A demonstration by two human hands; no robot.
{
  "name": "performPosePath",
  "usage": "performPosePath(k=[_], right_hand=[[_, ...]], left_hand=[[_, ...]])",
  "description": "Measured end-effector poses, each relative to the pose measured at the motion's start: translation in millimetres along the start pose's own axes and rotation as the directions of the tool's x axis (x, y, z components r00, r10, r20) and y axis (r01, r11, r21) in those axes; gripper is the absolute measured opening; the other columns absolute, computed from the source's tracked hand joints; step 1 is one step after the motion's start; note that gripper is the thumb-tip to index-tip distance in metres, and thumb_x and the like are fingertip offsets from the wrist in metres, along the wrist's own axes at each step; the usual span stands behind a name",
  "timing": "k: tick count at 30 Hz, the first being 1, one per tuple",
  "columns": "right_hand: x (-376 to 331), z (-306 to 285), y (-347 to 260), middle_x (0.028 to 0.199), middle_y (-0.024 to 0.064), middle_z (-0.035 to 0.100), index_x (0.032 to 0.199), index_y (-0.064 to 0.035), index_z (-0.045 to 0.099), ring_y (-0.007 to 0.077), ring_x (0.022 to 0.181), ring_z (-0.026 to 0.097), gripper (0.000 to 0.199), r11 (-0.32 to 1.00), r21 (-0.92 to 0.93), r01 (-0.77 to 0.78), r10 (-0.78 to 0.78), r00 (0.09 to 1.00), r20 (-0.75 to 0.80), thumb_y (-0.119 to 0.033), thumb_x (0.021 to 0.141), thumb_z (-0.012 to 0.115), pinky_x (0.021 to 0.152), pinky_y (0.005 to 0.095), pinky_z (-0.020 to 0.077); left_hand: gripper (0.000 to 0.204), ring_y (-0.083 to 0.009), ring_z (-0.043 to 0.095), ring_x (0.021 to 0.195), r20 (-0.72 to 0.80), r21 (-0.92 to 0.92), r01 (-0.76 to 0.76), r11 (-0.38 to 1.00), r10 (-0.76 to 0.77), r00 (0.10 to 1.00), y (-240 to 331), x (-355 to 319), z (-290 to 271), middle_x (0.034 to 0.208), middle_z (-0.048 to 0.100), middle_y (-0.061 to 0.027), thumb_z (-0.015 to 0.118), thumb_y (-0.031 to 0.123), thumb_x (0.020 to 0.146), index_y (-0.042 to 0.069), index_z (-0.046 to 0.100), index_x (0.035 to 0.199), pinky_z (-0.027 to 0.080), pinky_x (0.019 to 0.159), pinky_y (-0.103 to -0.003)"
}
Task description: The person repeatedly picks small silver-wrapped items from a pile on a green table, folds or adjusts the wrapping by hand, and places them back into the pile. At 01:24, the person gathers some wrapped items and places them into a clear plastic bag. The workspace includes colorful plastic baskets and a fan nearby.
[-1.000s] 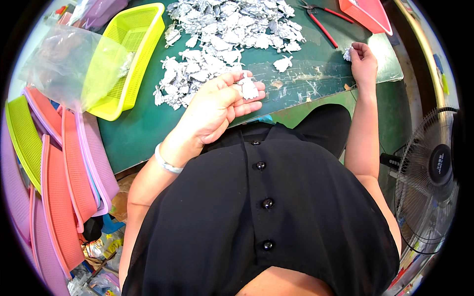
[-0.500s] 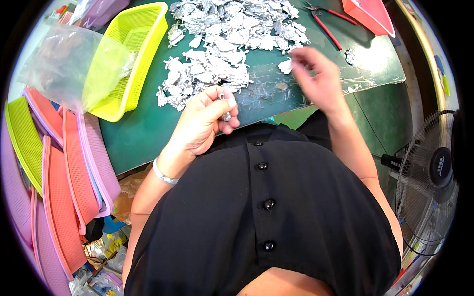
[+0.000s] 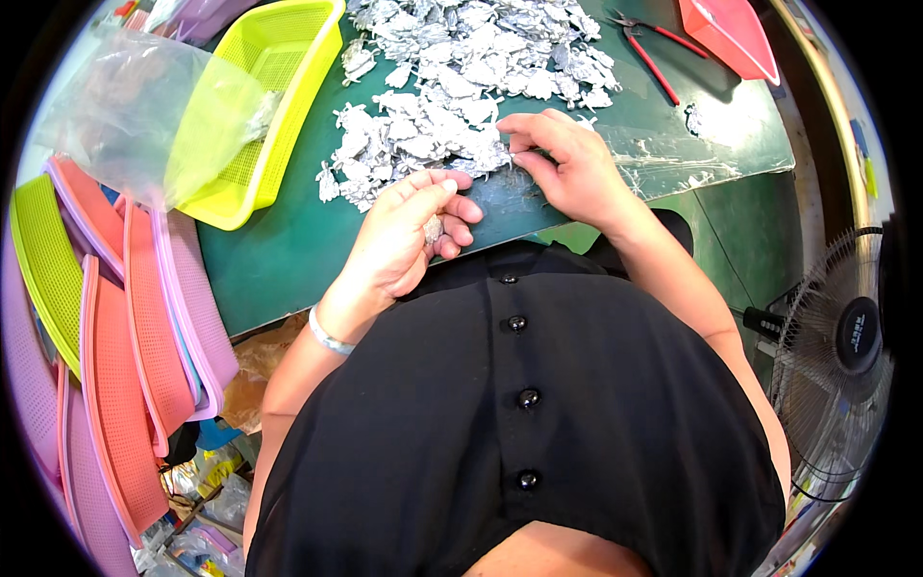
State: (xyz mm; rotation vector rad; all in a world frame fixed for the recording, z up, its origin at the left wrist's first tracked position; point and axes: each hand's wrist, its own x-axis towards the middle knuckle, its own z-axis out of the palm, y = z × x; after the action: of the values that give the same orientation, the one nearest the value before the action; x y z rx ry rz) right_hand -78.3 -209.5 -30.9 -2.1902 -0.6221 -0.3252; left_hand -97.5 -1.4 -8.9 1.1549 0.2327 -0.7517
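A heap of thin, silvery, jagged metal pieces [image 3: 413,130] covers the middle of the green table. At its near edge my left hand [image 3: 409,226] is curled, palm partly up, round a small silvery metal piece [image 3: 433,229] that shows between the fingers. My right hand [image 3: 572,168] is at the heap's right edge, with thumb and forefinger pinched at a silvery piece there; the fingers partly hide it. Behind the right hand, a bit of another silvery piece shows at the knuckles.
A yellow-green plastic basket [image 3: 274,144] with a clear plastic bag [image 3: 135,115] over it stands left. Red-handled pliers [image 3: 652,67] and a pink tray [image 3: 731,38] lie far right. Stacked coloured baskets [image 3: 120,385] fill the left side; a fan [image 3: 841,337] stands at right.
My right hand has moved left and slightly nearer, from beside a loose piece to the heap's right edge. My left hand has stayed near the heap, its fingers a little looser.
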Motion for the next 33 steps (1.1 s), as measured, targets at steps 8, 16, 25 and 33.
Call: performPosePath(k=[8, 16, 25, 33], right_hand=[[13, -9, -10, 0.081, 0.0079, 0.059, 0.098, -0.0068, 0.06, 0.0223, 0.073, 0.06, 0.03, 0.965, 0.208, 0.158, -0.197, 0.963, 0.181, 0.005, 0.07, 0.059, 0.061, 0.0297, 0.0478], [15, -2, -4, 0.09, 0.0091, 0.058, 0.107, -0.0065, 0.054, 0.0264, 0.088, 0.054, 0.039, 0.984, -0.105, 0.144, -0.13, 0.983, 0.127, -0.003, 0.07, 0.063, 0.075, 0.0337, 0.0445], [12, 6, -7, 0.094, 0.0092, 0.055, 0.105, -0.0043, 0.053, 0.0276, 0.087, 0.051, 0.037, 0.971, -0.148, 0.187, -0.172, 0.979, 0.108, -0.003, 0.068, 0.061, 0.076, 0.0355, 0.0429], [9, 9, -3, 0.088, 0.0091, 0.056, 0.1, -0.0041, 0.056, 0.0273, 0.084, 0.053, 0.031, 0.977, -0.124, 0.174, -0.163, 0.983, 0.089, 0.001, 0.07, 0.058, 0.073, 0.0346, 0.0439]], left_hand=[[0.034, -0.0232, 0.062, 0.072, 0.134, -0.109, 0.104, 0.989, -0.089, 0.987, 2, 5, 6, 0.089, 0.06, -0.0202, 0.042, 0.02, 0.091, -0.006, 0.047, 0.112, 0.052, 0.062, -0.03], [0.032, -0.0294, 0.06, 0.092, 0.091, -0.188, 0.057, 0.98, -0.04, 0.995, -1, 2, 6, 0.102, 0.057, -0.0219, 0.038, 0.017, 0.091, -0.004, 0.044, 0.115, 0.051, 0.076, -0.038], [0.032, -0.0324, 0.056, 0.096, 0.086, -0.27, 0.043, 0.962, -0.02, 0.996, -1, -1, 5, 0.105, 0.054, -0.022, 0.039, 0.011, 0.09, -0.005, 0.038, 0.118, 0.05, 0.08, -0.042], [0.031, -0.0315, 0.055, 0.098, 0.097, -0.279, 0.023, 0.96, 0.004, 0.995, -4, -1, 2, 0.107, 0.053, -0.0218, 0.039, 0.011, 0.089, -0.004, 0.038, 0.116, 0.046, 0.085, -0.043]])
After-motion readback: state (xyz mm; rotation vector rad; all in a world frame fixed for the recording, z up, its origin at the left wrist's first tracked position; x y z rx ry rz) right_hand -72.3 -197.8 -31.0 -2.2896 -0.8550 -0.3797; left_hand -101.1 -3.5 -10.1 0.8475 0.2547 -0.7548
